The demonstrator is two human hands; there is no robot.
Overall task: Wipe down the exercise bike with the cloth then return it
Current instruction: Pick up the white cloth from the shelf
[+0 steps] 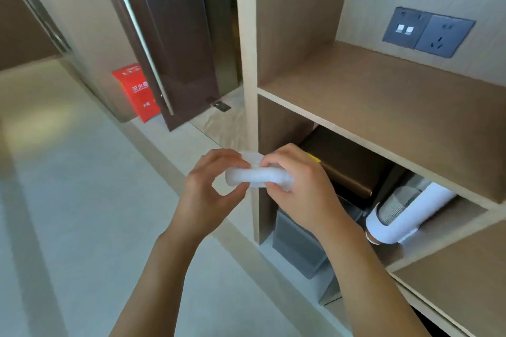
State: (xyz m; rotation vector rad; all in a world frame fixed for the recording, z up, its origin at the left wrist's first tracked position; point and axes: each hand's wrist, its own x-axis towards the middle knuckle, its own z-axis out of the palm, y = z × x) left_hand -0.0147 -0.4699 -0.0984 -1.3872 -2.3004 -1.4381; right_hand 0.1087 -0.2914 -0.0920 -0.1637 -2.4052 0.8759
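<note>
Both hands, left hand [208, 186] and right hand [298, 186], pinch the rolled white cloth [257, 175] between them, before the shelf [383, 107]; the cloth's right end is hidden.

The red box [136, 91] by the door reads "灭火"

One head-worn view looks down, close over shelving [383, 107] and floor [82, 200].
</note>
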